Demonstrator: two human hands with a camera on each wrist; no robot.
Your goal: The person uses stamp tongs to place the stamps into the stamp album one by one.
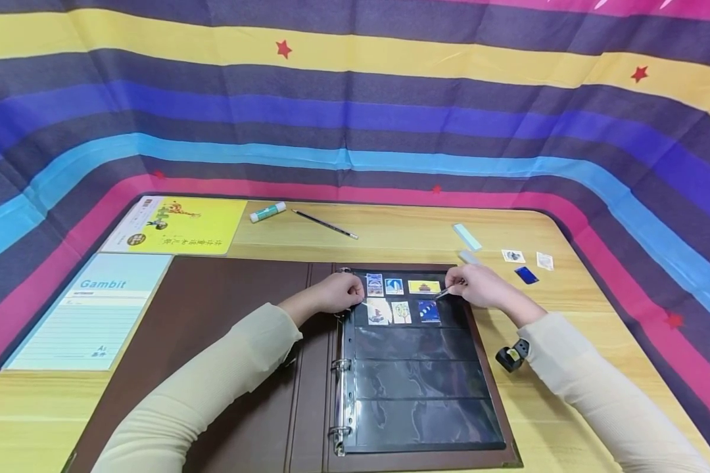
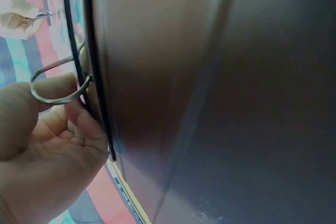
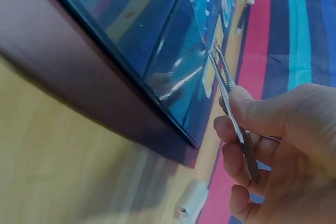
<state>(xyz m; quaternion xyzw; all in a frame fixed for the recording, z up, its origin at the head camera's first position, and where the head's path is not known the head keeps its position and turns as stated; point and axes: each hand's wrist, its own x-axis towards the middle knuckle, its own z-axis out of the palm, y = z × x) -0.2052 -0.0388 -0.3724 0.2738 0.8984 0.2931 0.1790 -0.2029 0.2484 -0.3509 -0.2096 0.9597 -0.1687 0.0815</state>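
Observation:
My right hand (image 1: 479,286) pinches a pair of metal tweezers (image 3: 227,95) between thumb and fingers. Their tips point left over the black pocket page (image 1: 420,378), close to a yellow stamp (image 1: 424,287) in the top row and a dark blue stamp (image 1: 428,311) below it. Several more stamps fill the top two rows, among them a white one (image 1: 379,312). At the page's upper left, my left hand (image 1: 338,292) pinches the page edge beside a metal ring (image 2: 60,99); its exact fingertip contact is partly hidden. The page lies in an open brown binder (image 1: 242,368).
Loose stamps lie to the right, including a blue one (image 1: 526,274). Near them are a pale green strip (image 1: 467,237) and a grey block (image 1: 469,257). A glue stick (image 1: 268,211), a pencil (image 1: 325,224), a yellow book (image 1: 207,226) and a Gambit notebook (image 1: 89,322) lie behind and left.

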